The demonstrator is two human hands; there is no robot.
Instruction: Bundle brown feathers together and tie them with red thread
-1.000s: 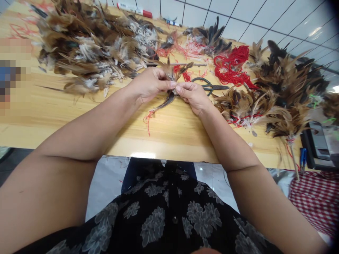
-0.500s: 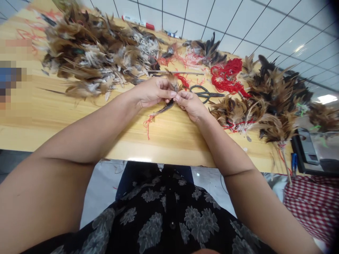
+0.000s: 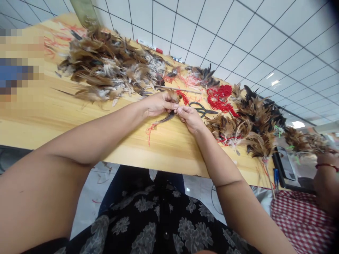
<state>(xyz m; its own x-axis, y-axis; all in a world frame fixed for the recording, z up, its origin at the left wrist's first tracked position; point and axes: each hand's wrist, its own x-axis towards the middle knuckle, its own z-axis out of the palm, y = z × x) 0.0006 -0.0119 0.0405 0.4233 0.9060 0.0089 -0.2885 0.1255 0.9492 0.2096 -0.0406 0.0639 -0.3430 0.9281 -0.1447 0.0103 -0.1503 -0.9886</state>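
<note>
Over the middle of the table, my left hand (image 3: 160, 105) pinches a small bunch of feathers (image 3: 166, 118), with brown tips above the fingers and a dark feather curving out below. My right hand (image 3: 188, 115) is closed in a pinch against the left fingertips, at the same bunch. Fingers cover the point where they meet, so any thread there is hidden. Frayed red string (image 3: 150, 132) dangles near the dark feather's lower end. Just beyond my right hand lie black-handled scissors (image 3: 203, 110) and a tangle of red yarn (image 3: 219, 98).
A large heap of brown feathers (image 3: 106, 67) covers the back left of the wooden table (image 3: 127, 137). Tied feather bundles (image 3: 229, 128) and a feather duster on a stick (image 3: 262, 146) lie right. A phone (image 3: 286, 164) is beyond them. Another person's wrist (image 3: 327, 176) shows far right.
The head view has tilted up and turned right, so the table sits lower and another person's arm appears at right. Both hands keep pinching the feathers, with little visible movement.
</note>
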